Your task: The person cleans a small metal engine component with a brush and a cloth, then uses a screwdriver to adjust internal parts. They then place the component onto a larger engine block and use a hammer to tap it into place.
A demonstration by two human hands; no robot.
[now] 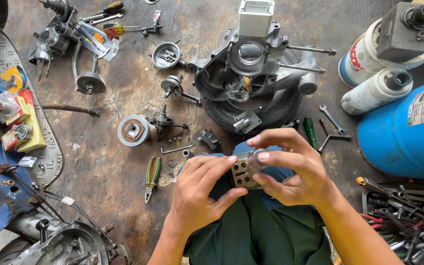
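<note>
Two hands, left hand (199,191) and right hand (293,169), around one perforated metal plate (241,172).

The small perforated plate (242,172) held between both hands is dull grey metal. The large engine casing (251,68) near the floor's far edge is cast aluminium, matt and grimy. The floor (119,98) looks worn, stained and rough. The green-handled pliers (151,177) have glossy plastic grips. The blue drum (408,132) at the right edge has smooth painted metal.
</note>
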